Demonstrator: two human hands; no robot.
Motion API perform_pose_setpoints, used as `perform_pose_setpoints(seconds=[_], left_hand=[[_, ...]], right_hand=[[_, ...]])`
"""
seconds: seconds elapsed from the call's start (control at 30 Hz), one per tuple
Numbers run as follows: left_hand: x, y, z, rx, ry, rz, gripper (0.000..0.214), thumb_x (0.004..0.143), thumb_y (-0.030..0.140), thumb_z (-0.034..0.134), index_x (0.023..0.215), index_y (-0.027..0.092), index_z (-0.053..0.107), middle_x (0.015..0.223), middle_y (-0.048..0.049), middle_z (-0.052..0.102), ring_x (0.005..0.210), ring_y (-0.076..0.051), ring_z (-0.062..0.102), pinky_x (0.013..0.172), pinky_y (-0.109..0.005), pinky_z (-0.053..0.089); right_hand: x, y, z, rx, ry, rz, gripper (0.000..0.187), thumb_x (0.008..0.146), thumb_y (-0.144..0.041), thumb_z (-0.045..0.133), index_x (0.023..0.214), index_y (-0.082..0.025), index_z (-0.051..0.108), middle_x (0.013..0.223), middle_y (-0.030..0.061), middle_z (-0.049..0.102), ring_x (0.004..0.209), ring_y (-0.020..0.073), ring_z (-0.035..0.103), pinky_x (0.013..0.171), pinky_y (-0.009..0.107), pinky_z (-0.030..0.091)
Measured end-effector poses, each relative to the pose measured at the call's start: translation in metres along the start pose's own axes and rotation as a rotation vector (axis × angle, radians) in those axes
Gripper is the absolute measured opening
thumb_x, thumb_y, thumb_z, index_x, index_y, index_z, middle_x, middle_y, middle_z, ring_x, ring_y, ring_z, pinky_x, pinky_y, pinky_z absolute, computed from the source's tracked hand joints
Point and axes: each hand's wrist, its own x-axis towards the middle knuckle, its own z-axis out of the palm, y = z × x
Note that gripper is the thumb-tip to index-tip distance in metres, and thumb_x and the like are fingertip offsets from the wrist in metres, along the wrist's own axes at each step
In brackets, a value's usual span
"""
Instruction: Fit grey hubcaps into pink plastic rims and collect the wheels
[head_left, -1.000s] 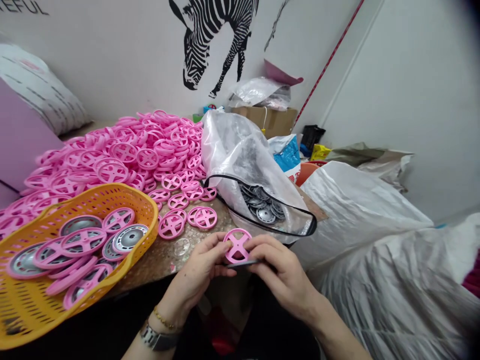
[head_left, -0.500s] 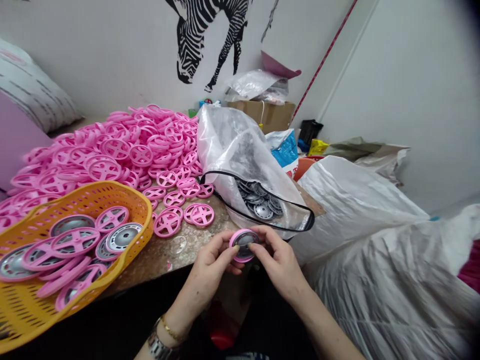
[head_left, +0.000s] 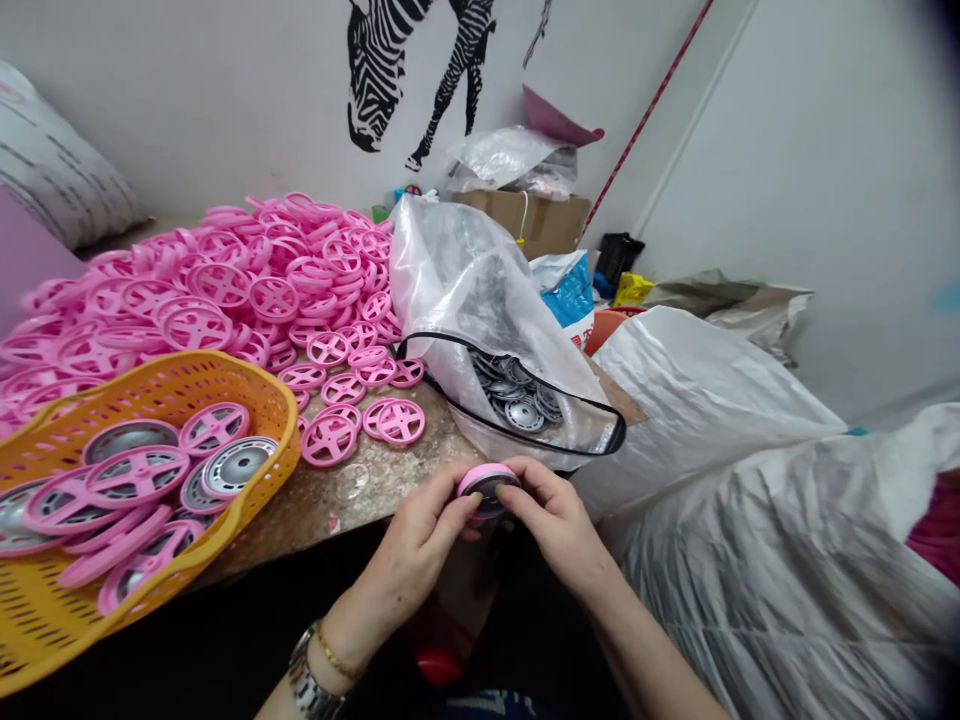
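Note:
Both my hands pinch one pink plastic wheel (head_left: 486, 486) with a silver disc set into it, just off the table's near edge. My left hand (head_left: 424, 540) grips its left rim with thumb and fingers. My right hand (head_left: 551, 520) grips its right rim. The wheel lies nearly flat, silver face up. Directly behind it a clear plastic bag (head_left: 480, 320) lies open, with several silver discs (head_left: 517, 395) inside. A large pile of pink wheels (head_left: 247, 290) covers the table's back left.
An orange basket (head_left: 247, 505) at the near left holds several pink wheels fitted with silver discs. Loose pink wheels (head_left: 352, 425) lie on the brown table (head_left: 360, 495). White sacks (head_left: 750, 520) fill the right side. A cardboard box (head_left: 525, 220) stands by the wall.
One second ago the pink wheel stood upright with a dark disc below it. The disc now sits inside the wheel, which has tilted nearly flat. My view has dropped slightly.

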Motion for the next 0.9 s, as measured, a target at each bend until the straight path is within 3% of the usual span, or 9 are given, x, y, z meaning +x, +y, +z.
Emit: perform_pose_setpoints(seconds=[0.13, 0.33, 0.43, 0.63, 0.77, 0.9], left_hand=[[-0.001, -0.002, 0.003, 0.095, 0.054, 0.045, 0.031, 0.096, 0.039, 0.052, 0.118, 0.024, 0.067, 0.107, -0.0067, 0.067, 0.089, -0.022, 0.065, 0.073, -0.03, 0.057], [0.002, -0.004, 0.011, 0.159, 0.17, 0.077, 0.026, 0.095, 0.038, 0.051, 0.098, 0.021, 0.071, 0.076, -0.0014, 0.062, 0.059, -0.015, 0.059, 0.055, -0.025, 0.049], [0.002, -0.005, 0.013, 0.162, 0.181, 0.059, 0.027, 0.096, 0.038, 0.049, 0.095, 0.02, 0.068, 0.077, -0.0009, 0.061, 0.059, -0.014, 0.059, 0.055, -0.024, 0.049], [0.003, -0.006, 0.011, 0.1, 0.041, -0.066, 0.034, 0.09, 0.032, 0.057, 0.123, 0.023, 0.055, 0.102, -0.0036, 0.062, 0.071, -0.016, 0.064, 0.058, -0.028, 0.058], [0.002, -0.008, 0.011, 0.012, 0.113, -0.125, 0.039, 0.089, 0.028, 0.056, 0.127, 0.023, 0.051, 0.094, -0.0011, 0.062, 0.061, -0.014, 0.063, 0.054, -0.028, 0.057], [-0.001, -0.01, 0.01, 0.024, 0.173, -0.054, 0.04, 0.09, 0.026, 0.055, 0.129, 0.025, 0.051, 0.091, 0.0002, 0.063, 0.057, -0.012, 0.06, 0.051, -0.025, 0.055]], right_hand=[[-0.003, -0.003, 0.005, -0.117, 0.03, -0.052, 0.009, 0.087, -0.027, 0.062, 0.089, -0.02, 0.067, 0.082, -0.001, 0.064, 0.078, 0.0154, 0.058, 0.071, 0.024, 0.044], [-0.005, 0.0, 0.01, -0.15, 0.096, -0.104, 0.01, 0.088, -0.025, 0.058, 0.082, -0.019, 0.064, 0.074, -0.0016, 0.059, 0.071, 0.0142, 0.053, 0.067, 0.025, 0.041], [-0.002, 0.008, 0.008, -0.099, 0.082, -0.064, 0.011, 0.086, -0.027, 0.06, 0.081, -0.018, 0.064, 0.073, -0.0018, 0.058, 0.071, 0.014, 0.052, 0.067, 0.025, 0.041], [0.008, 0.015, 0.002, 0.074, 0.04, 0.073, 0.016, 0.083, -0.032, 0.064, 0.084, -0.017, 0.065, 0.074, -0.002, 0.06, 0.071, 0.0131, 0.052, 0.068, 0.025, 0.041], [0.009, 0.003, 0.005, 0.056, -0.044, 0.063, 0.014, 0.08, -0.025, 0.066, 0.092, -0.018, 0.065, 0.082, -0.0022, 0.063, 0.077, 0.0138, 0.055, 0.072, 0.025, 0.043], [0.008, -0.006, 0.011, -0.052, 0.008, -0.034, 0.01, 0.08, -0.018, 0.063, 0.09, -0.019, 0.064, 0.081, -0.0034, 0.061, 0.077, 0.0134, 0.055, 0.073, 0.024, 0.043]])
